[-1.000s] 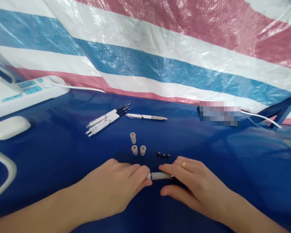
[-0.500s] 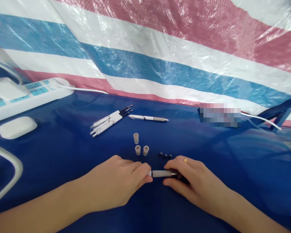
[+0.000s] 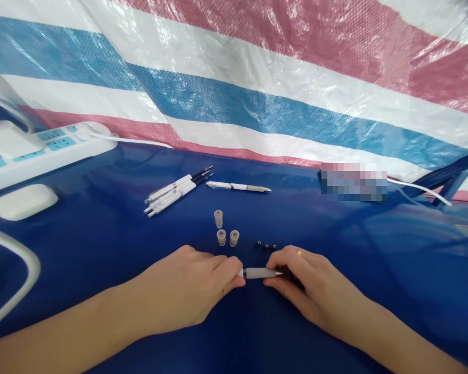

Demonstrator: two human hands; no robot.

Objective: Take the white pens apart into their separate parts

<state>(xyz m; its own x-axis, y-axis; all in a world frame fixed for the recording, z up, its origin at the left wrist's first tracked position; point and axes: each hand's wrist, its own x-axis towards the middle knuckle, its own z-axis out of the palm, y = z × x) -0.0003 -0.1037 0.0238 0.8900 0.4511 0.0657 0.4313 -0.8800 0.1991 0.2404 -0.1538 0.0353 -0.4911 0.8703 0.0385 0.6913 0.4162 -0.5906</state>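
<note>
Both hands hold one pen (image 3: 258, 273) low over the blue table cover (image 3: 101, 244). My left hand (image 3: 187, 291) pinches its white rear end, fingers closed. My right hand (image 3: 308, 285), with a ring on one finger, pinches the tip end beside the grey grip. Just beyond the hands stand three small beige caps (image 3: 225, 231) and three tiny black rings (image 3: 265, 245). Farther back lie a bundle of white pen bodies (image 3: 176, 190) and one assembled pen (image 3: 238, 187).
A white power strip (image 3: 42, 150) and a white case (image 3: 25, 201) lie at the far left, with a white cable (image 3: 11, 291) curving at the left edge. A striped plastic sheet (image 3: 257, 78) rises behind. A blurred box (image 3: 353, 182) and a cord sit at the right.
My right hand's fingers have drawn in from lying over the pen to pinching its tip end. The view shifted slightly. The left hand keeps its grip.
</note>
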